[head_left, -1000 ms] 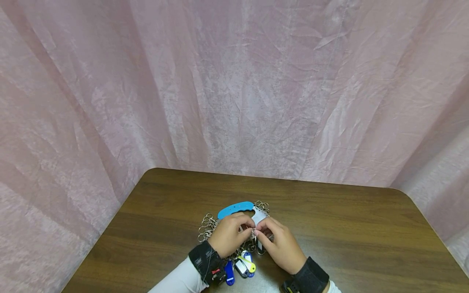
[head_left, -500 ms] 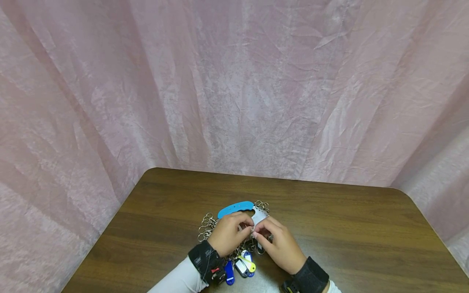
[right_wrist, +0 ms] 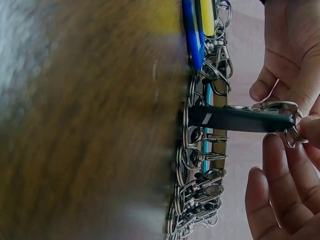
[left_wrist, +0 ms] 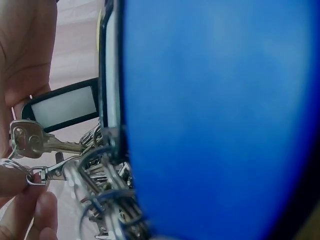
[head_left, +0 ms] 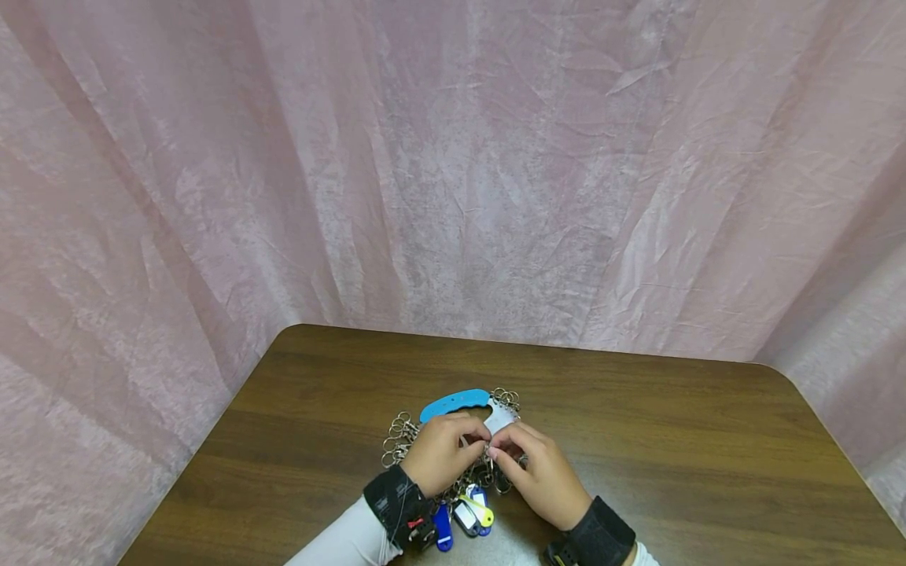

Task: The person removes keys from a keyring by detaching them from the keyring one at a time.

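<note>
My left hand (head_left: 442, 452) and my right hand (head_left: 541, 475) meet fingertip to fingertip over a bunch of hardware. Both pinch a small metal key ring (right_wrist: 296, 136), seen closely in the right wrist view. Through it runs the swivel end of a metal snap hook (left_wrist: 52, 172), with the left fingertips right at it. A silver key (left_wrist: 30, 140) and a black key tag (left_wrist: 62, 106) with a white label hang at the same spot, beside the right fingers. A light blue and white curved strip (head_left: 453, 403) lies behind the hands, partly hidden by them.
Many metal rings and hooks spread left (head_left: 399, 436) and right of the strip. Blue (head_left: 443, 527), yellow (head_left: 483, 512) and dark tags lie near me. A blue tag (left_wrist: 215, 100) fills much of the left wrist view. The brown table (head_left: 672, 440) ends at a pink curtain (head_left: 453, 173).
The fingertips have shifted very slightly left with the ring between them. The black tag's white label, showing below the right fingers before, is now mostly out of sight.
</note>
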